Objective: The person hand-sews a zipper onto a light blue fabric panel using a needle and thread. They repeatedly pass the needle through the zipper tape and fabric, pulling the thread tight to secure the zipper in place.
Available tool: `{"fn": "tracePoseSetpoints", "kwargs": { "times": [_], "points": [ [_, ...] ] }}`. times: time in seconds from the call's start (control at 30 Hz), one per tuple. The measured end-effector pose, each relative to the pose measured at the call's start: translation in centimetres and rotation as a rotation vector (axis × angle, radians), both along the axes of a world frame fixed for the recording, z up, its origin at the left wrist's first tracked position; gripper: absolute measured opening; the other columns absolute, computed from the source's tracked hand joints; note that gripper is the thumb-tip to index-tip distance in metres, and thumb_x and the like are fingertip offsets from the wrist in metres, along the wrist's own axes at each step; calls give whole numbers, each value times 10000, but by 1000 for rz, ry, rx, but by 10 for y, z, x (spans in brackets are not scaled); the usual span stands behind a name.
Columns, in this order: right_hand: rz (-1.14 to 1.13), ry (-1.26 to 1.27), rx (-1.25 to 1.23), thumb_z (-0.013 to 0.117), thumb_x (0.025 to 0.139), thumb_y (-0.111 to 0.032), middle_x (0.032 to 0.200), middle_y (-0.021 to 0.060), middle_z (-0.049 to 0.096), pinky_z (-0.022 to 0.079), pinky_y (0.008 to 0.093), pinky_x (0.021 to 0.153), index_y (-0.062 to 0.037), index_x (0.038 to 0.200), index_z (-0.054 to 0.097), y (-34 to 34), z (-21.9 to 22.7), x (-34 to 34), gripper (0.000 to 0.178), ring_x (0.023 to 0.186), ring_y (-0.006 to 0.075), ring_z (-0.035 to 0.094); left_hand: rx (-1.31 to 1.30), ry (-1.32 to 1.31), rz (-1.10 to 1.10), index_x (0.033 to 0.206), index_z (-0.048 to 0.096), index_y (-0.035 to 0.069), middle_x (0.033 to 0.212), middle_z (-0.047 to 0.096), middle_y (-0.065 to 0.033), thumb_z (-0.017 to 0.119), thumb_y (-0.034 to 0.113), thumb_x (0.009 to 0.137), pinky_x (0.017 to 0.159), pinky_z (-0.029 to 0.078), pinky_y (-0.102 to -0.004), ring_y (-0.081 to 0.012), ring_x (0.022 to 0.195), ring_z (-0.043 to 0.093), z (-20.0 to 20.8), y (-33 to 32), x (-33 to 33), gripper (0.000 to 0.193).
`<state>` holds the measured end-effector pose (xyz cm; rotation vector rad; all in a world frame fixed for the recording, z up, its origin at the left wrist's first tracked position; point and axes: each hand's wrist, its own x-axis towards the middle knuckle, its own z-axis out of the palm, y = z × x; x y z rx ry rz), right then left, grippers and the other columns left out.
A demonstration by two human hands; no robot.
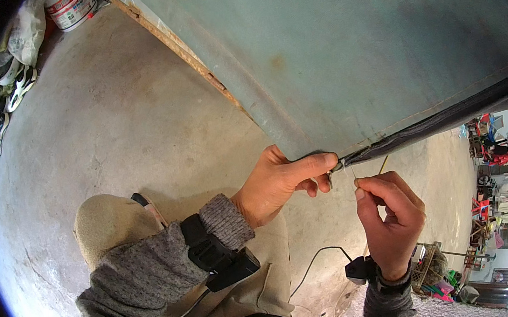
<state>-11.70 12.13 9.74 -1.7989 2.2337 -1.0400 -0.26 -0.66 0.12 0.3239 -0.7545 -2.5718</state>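
A large grey-green sheet (pixel 330 52), with a line of stitching beside its near edge, stretches away from me. A dark fabric strip (pixel 429 124) runs along that edge. My left hand (pixel 289 182) is closed on the sheet's near corner, thumb on top and fingers curled beneath. Just right of it, my right hand (pixel 393 214) pinches a thin pale thread (pixel 353 172) between thumb and forefinger. The thread rises to the dark edge near my left thumb; whether a needle is in the pinch is too small to tell.
A wooden edge (pixel 189 58) runs along the sheet's left side. The concrete floor (pixel 112 106) lies below. Shoes (pixel 20 86) and a white-and-red bucket (pixel 70 8) stand at far left. A basket (pixel 431 263) and mixed goods are at right. Black cables hang near my wrists.
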Motion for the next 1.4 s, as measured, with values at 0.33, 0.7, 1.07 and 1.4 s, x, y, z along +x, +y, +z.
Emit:
{"fn": "tracePoseSetpoints", "kwargs": {
  "times": [0.33,0.7,1.07,1.4],
  "points": [
    [-34,236,52,655,725,115,780,91,599,457,297,490,1,930,651,-6,12,10,234,571,186,586,-8,-15,-16,977,677,76,789,698,-62,729,213,889,611,486,-261,-138,699,661,2,0,1,171],
    [12,427,84,644,692,88,768,94,525,448,361,496,-18,930,595,-16,16,14,265,577,266,564,13,26,-19,1012,684,67,864,688,-42,697,195,916,634,501,-261,-139,770,660,-2,1,0,160],
    [48,576,206,659,696,38,787,104,481,448,392,506,-29,863,550,-18,31,18,209,622,288,558,58,64,-29,980,694,70,831,692,-42,679,222,936,658,510,-248,-119,756,648,-3,2,0,160],
    [86,525,213,646,718,46,798,117,520,463,389,528,-12,878,577,-24,32,14,184,642,297,579,102,43,-119,942,679,124,867,639,45,727,307,899,674,482,-256,-90,779,621,-1,0,1,194]
  ]
}}
